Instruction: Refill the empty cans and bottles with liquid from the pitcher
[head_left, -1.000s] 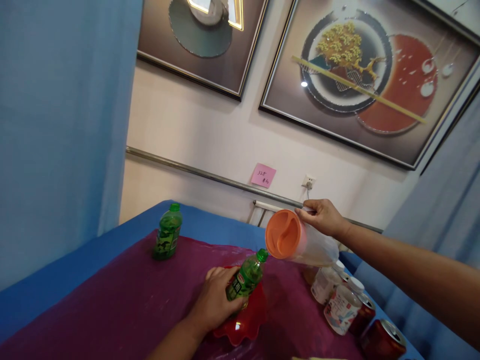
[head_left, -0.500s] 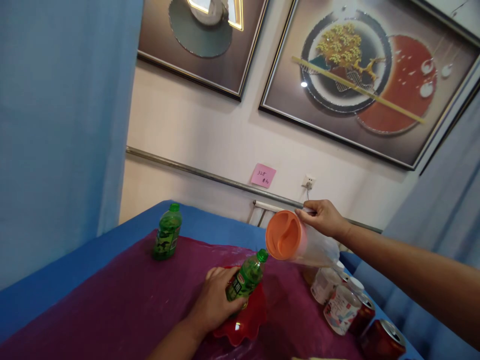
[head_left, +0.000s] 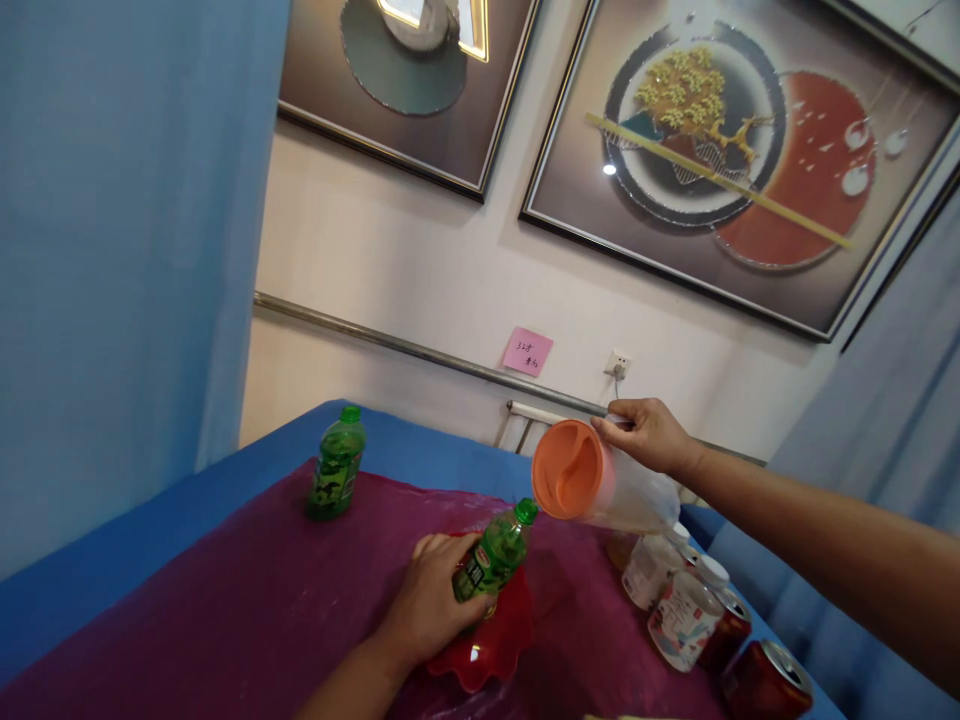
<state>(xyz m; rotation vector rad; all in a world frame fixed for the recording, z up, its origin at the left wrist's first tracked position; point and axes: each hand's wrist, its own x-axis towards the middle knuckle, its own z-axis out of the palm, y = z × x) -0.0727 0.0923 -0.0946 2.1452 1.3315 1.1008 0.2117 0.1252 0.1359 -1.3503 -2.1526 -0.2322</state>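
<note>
My left hand [head_left: 435, 605] is wrapped round a green plastic bottle [head_left: 491, 560], which leans to the right over a red scalloped dish [head_left: 487, 655]. In my right hand [head_left: 649, 435] is the handle of a clear pitcher [head_left: 634, 495] with an orange lid [head_left: 570, 468]. The pitcher is tipped nearly on its side, its lid end facing left, just above and right of the bottle's mouth. Some pale liquid shows low inside the pitcher. Whether any liquid passes between pitcher and bottle I cannot tell.
Another green bottle [head_left: 337, 465] stands upright at the back left of the purple sheet [head_left: 247, 590] on the blue-covered table [head_left: 405, 435]. Along the right are white-capped jars [head_left: 684, 620] and red cans [head_left: 769, 680]. A metal rail [head_left: 420, 350] runs along the wall behind.
</note>
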